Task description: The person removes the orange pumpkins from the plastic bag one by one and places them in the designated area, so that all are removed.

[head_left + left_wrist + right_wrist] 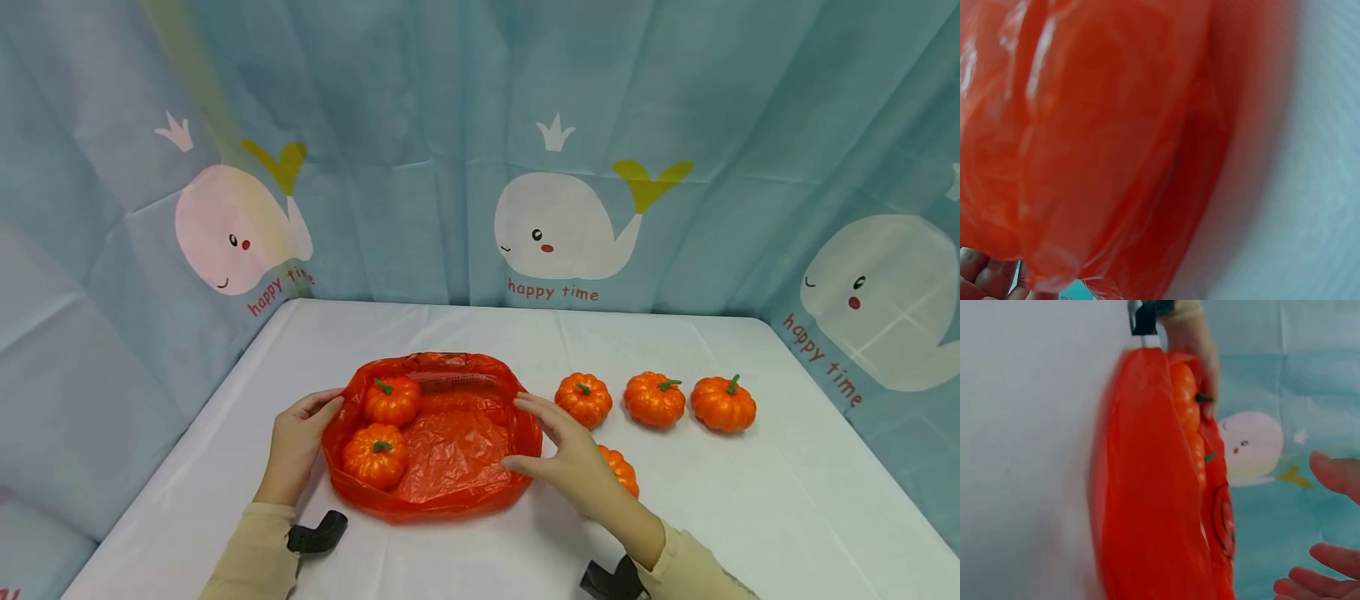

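I'd steady the red bag (431, 507) with the left hand (296, 444), seemingly pinching its rim, while the right hand (572, 460), fingers spread, eases the edge beside them outward.

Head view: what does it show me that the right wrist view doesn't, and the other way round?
Only the head view shows the four pumpkins outside the bag, one partly hidden by the right hand, and the inner floor of the red bag.

Only the right wrist view shows the dark print on the bag as rounded curves; from the head, just dark marks appear near the far rim.

Both share the red bag, two pumpkins inside, the left hand at its edge, the right hand's fingers and a whale picture.
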Demonstrator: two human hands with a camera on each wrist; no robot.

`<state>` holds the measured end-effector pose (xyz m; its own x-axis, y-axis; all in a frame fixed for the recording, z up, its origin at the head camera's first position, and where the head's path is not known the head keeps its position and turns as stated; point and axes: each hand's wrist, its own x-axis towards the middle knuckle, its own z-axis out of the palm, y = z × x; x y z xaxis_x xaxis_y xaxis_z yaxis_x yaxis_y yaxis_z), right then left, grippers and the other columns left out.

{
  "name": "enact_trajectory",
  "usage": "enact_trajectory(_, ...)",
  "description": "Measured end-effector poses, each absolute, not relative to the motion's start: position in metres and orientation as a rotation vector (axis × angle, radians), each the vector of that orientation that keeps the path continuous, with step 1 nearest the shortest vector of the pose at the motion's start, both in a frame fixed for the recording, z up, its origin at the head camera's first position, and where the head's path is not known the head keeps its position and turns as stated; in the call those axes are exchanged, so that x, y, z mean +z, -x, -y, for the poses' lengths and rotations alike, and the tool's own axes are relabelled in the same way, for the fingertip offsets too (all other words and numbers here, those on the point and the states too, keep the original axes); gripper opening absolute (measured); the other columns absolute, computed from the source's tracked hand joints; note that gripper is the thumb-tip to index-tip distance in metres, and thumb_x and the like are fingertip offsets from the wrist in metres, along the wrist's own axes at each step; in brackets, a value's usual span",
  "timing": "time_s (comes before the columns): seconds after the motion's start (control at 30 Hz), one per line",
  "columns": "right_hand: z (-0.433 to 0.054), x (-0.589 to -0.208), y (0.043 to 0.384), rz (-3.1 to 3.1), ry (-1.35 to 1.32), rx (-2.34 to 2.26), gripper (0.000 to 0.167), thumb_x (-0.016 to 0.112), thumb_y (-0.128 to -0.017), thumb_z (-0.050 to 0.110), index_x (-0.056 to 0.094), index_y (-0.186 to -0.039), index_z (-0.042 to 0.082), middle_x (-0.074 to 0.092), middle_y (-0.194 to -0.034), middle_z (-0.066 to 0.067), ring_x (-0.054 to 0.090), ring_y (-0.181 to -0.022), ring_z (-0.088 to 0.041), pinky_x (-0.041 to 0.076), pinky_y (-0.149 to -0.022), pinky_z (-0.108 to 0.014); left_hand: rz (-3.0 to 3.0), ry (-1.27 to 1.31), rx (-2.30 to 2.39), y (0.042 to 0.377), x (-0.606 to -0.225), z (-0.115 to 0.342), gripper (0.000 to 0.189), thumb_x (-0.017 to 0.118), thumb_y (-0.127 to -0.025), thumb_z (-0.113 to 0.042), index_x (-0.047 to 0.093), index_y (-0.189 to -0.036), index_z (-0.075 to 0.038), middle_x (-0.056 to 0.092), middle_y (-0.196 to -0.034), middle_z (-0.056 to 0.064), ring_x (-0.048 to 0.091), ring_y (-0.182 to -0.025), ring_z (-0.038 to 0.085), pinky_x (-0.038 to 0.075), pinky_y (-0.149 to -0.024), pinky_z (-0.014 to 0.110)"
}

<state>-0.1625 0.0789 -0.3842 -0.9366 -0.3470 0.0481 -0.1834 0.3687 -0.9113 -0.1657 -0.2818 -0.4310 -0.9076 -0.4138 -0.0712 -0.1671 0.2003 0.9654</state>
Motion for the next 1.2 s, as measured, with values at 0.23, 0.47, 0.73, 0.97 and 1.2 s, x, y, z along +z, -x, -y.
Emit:
enact_trajectory(0.23, -0.047, -0.392, 0.168, -2.417, 0.567, -1.596, 0.070, 0.086, -0.077, 0.027, 0.057, -0.139, 0.014, 0.050, -0.150, -0.004, 0.043, -0.143, -0.029, 0.041, -0.113, -0.049, 2.278, -0.544, -1.771, 0.167, -0.429, 0.282, 0.047, 0.059, -0.100, -0.036, 0.062, -0.133, -0.003, 0.063, -0.095, -0.028, 0.054, -0.100, -0.006, 0.048, -0.083, 0.003)
enact_trajectory(0.47, -0.020, -0.396, 0.168, -2.310, 0.627, -1.608, 0.068, 0.084, -0.081, 0.024, 0.055, -0.141, 0.012, 0.051, -0.149, -0.006, 0.045, -0.141, -0.029, 0.040, -0.113, -0.050, 2.283, -0.562, -1.765, 0.166, -0.430, 0.282, 0.047, 0.059, -0.099, -0.037, 0.062, -0.133, -0.004, 0.065, -0.101, -0.023, 0.054, -0.101, -0.006, 0.048, -0.083, 0.003)
enact_trajectory(0.73, 0.009, -0.402, 0.168, -2.292, 0.659, -1.548, 0.067, 0.084, -0.080, 0.026, 0.056, -0.139, 0.012, 0.055, -0.144, -0.005, 0.049, -0.137, -0.028, 0.044, -0.111, -0.049, 2.292, -0.578, -1.758, 0.166, -0.431, 0.283, 0.047, 0.059, -0.099, -0.037, 0.061, -0.134, -0.005, 0.065, -0.105, -0.021, 0.054, -0.101, -0.006, 0.047, -0.082, 0.002)
enact_trajectory(0.97, 0.030, -0.410, 0.173, -2.308, 0.622, -1.511, 0.068, 0.084, -0.080, 0.025, 0.056, -0.139, 0.011, 0.057, -0.142, -0.005, 0.051, -0.133, -0.031, 0.047, -0.107, -0.051, 2.282, -0.559, -1.764, 0.166, -0.432, 0.283, 0.048, 0.060, -0.099, -0.037, 0.062, -0.133, -0.004, 0.064, -0.099, -0.025, 0.054, -0.100, -0.008, 0.047, -0.082, 0.003)
enact_trajectory(1.2, 0.045, -0.417, 0.177, -2.307, 0.597, -1.461, 0.069, 0.087, -0.077, 0.028, 0.057, -0.138, 0.013, 0.058, -0.140, -0.004, 0.055, -0.130, -0.030, 0.049, -0.107, -0.046, 2.256, -0.528, -1.788, 0.166, -0.431, 0.282, 0.047, 0.061, -0.099, -0.035, 0.062, -0.132, -0.002, 0.062, -0.092, -0.030, 0.055, -0.100, -0.008, 0.047, -0.084, 0.004)
